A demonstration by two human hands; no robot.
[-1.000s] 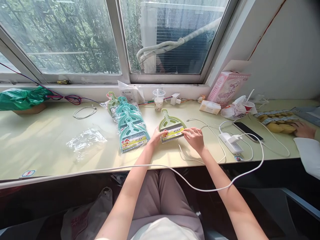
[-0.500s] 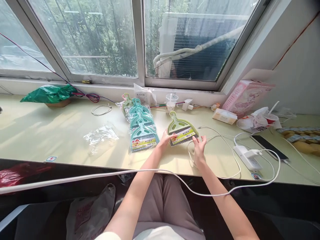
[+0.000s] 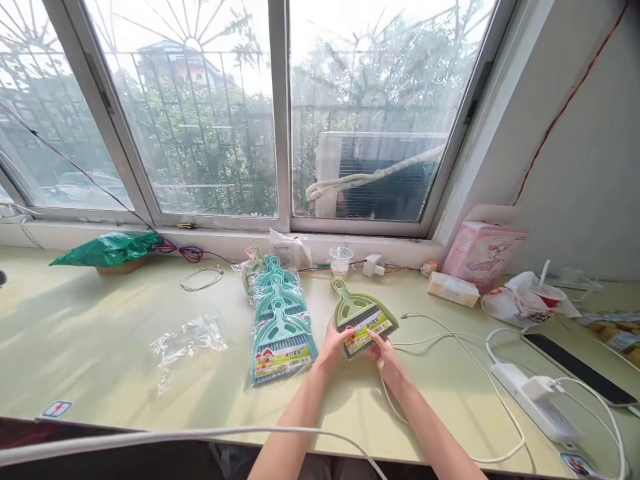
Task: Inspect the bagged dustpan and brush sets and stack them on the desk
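A green dustpan and brush set [image 3: 361,312] with dark bristles and a printed label is held above the table, its handle pointing away from me. My left hand [image 3: 336,345] grips its lower left side, thumb on the label. At the lower right edge, my right hand [image 3: 386,360] has its fingers on the label and the rest curled behind. Just left of my hands lies an overlapping row of wrapped dustpan sets, the nearest a blue dustpan set [image 3: 283,340] in clear film. Crumpled clear plastic wrap [image 3: 190,343] rests farther left.
White cables and a power strip [image 3: 537,400] lie on the right, near a black phone [image 3: 580,367]. Behind them stand a tissue pack [image 3: 453,289] and a pink box [image 3: 487,257]. A plastic cup [image 3: 341,261] and green bag [image 3: 107,249] sit along the window. Another white cable [image 3: 200,435] crosses in front.
My view has tilted upward, so the table sits lower in the picture. My right hand has moved from the set's right corner inward onto the label, closer to my left hand.
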